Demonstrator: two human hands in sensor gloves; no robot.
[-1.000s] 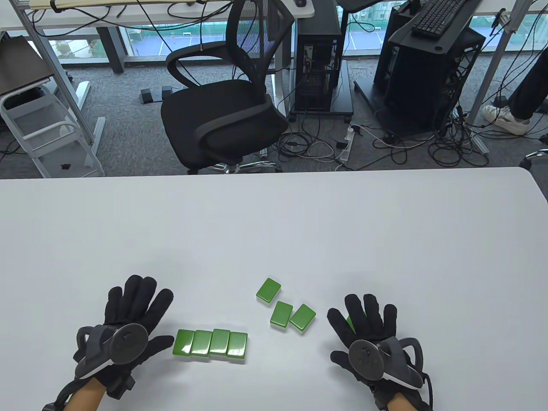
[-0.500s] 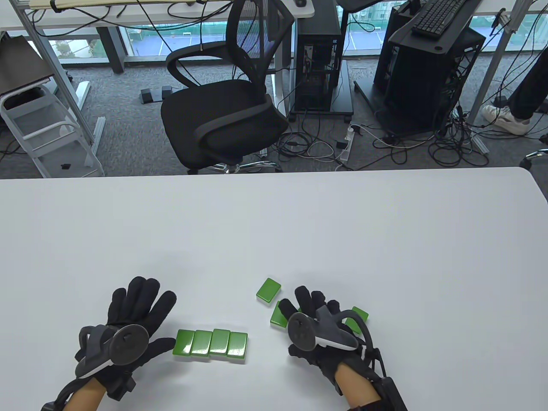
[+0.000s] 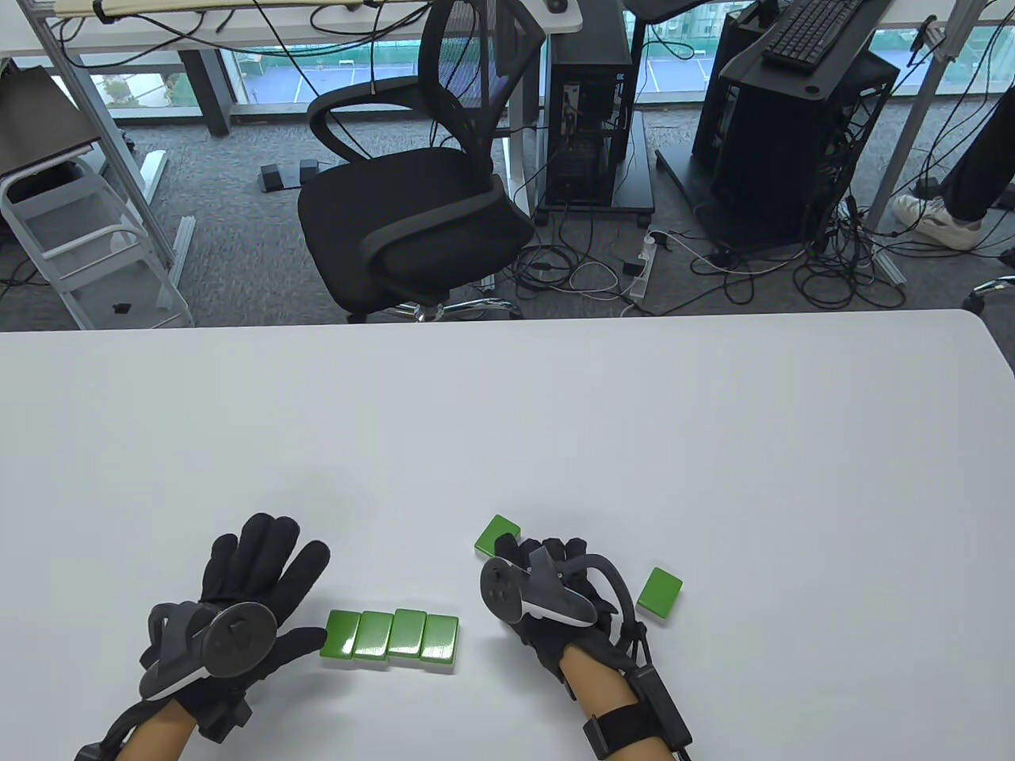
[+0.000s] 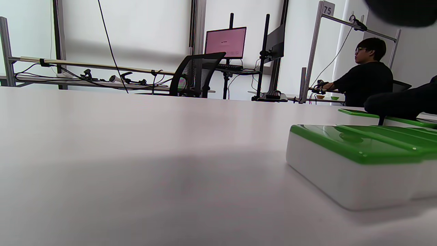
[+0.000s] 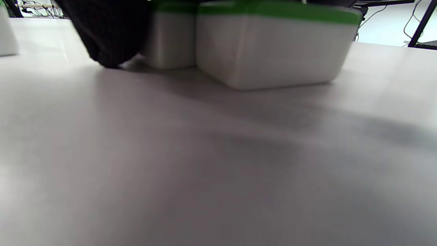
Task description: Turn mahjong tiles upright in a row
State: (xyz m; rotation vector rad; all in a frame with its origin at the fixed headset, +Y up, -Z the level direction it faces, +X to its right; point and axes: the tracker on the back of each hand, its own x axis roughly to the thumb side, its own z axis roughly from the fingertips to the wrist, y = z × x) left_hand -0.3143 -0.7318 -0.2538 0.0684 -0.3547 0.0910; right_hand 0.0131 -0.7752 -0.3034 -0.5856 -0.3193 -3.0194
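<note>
Four mahjong tiles (image 3: pixel 390 636) lie flat, green backs up, side by side in a row near the front edge. My left hand (image 3: pixel 270 583) rests flat on the table with fingers spread, its thumb by the row's left end. The row shows close in the left wrist view (image 4: pixel 358 160). My right hand (image 3: pixel 547 583) is curled over two loose tiles and hides them from above. The right wrist view shows these two tiles (image 5: pixel 273 44) side by side, with a gloved finger (image 5: pixel 106 34) against the left one. One loose tile (image 3: pixel 496 533) peeks out beyond the right hand, and another (image 3: pixel 660 593) lies to its right.
The white table (image 3: pixel 507 412) stretches wide beyond the tiles. An office chair (image 3: pixel 412 206) and computer towers stand on the floor behind its far edge.
My right hand has swung left from the table's right side onto the two loose middle tiles, uncovering the tile on its right. The two tiles now sit together. The left hand has barely moved.
</note>
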